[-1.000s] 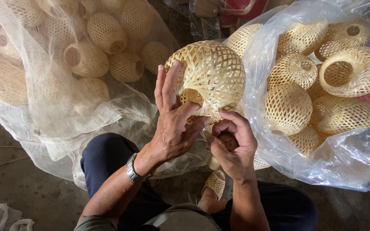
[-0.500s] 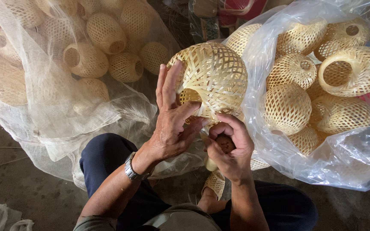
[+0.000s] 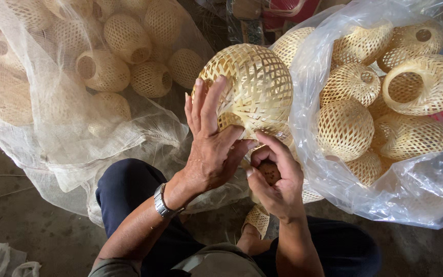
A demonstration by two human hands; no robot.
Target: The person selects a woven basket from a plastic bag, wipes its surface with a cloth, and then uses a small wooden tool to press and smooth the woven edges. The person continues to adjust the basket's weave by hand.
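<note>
1. The left hand (image 3: pixel 212 149) lies flat and open against the near left side of a round woven bamboo shade (image 3: pixel 249 87), fingers spread upward and thumb under its lower edge; I judge this steadies the shade while the other hand works.
2. The right hand (image 3: pixel 278 177) is curled shut around a small brown tool (image 3: pixel 268 172) just below the shade's rim, seemingly pressing at the weave there.
3. The shade sits in the middle of the scene, above the person's knees, between a mesh sack (image 3: pixel 52 102) of similar shades on the left and a clear plastic bag (image 3: pixel 385 169) of them on the right, both within easy reach.
4. Compared with a second ago, the grip and the shade's position look almost unchanged; the left fingers have shifted only slightly.
</note>
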